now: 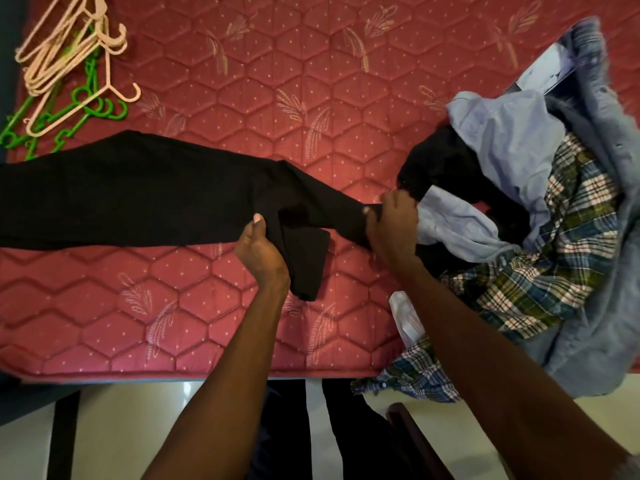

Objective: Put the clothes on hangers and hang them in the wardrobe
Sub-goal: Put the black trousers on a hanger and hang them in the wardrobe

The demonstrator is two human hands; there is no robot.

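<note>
a: pale tiled floor [145,427] nearest, with the person's dark trouser legs [287,431] against the mattress edge. hands?

b: left hand [261,249] grips the black garment [138,199] at a fold, thumb on top, fingers curled under the cloth. right hand [393,225] is closed tight on the same black garment further right, knuckles up, just beside the clothes heap.

a: garment position?

b: stretched flat across the red quilted mattress [311,81], running off the left edge of view. one short flap hangs down just right of the left hand. right end goes into the right fist.

a: the heap?

b: right side of the mattress. plaid shirt [554,258] on the near side, part of it draping over the mattress edge. light blue shirt [509,140] above it, one sleeve lying just beside the right hand. another dark piece [443,161] tucked between the blue folds, cannot tell if it's the same garment. grey denim piece [599,116] wraps the far and right side of the heap. small white bit [403,315] under the right forearm, cannot tell what.

a: hangers?

b: far left corner, well apart from both hands. pink hangers [69,46] stacked on top of green hangers [83,105], all lying on the mattress, hooks pointing right.
</note>
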